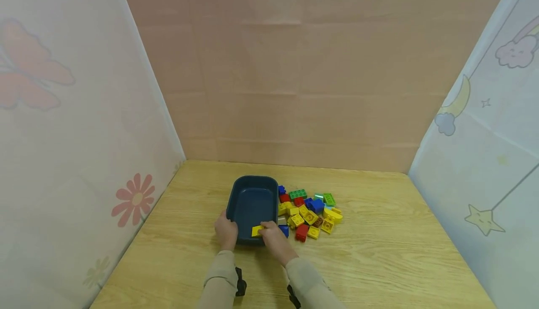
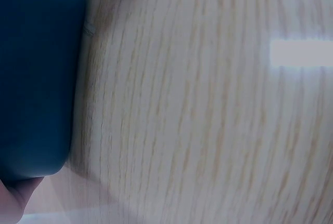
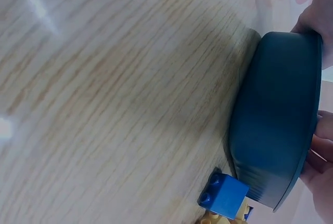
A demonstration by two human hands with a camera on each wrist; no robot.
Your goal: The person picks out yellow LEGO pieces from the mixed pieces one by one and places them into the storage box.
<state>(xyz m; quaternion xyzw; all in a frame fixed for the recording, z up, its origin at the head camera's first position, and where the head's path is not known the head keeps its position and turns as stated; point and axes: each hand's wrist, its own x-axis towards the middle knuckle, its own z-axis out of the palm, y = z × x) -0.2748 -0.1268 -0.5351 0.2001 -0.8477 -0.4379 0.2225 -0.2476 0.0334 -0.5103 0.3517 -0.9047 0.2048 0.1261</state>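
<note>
While your left hand (image 1: 226, 232) grips the tray (image 1: 252, 204) and your right hand (image 1: 275, 239) pinches a yellow block (image 1: 256, 231) over its near end, loading seems underway, likely calling next for release inside.

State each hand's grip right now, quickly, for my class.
Left hand: closed, gripping the dark-blue, rounded-rectangular plastic tray.
Right hand: closed, holding a yellow, rectangular plastic block.

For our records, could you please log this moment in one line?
left grip: tray; right grip: yellow block, at tray's near end; loose blocks: beside tray
</note>
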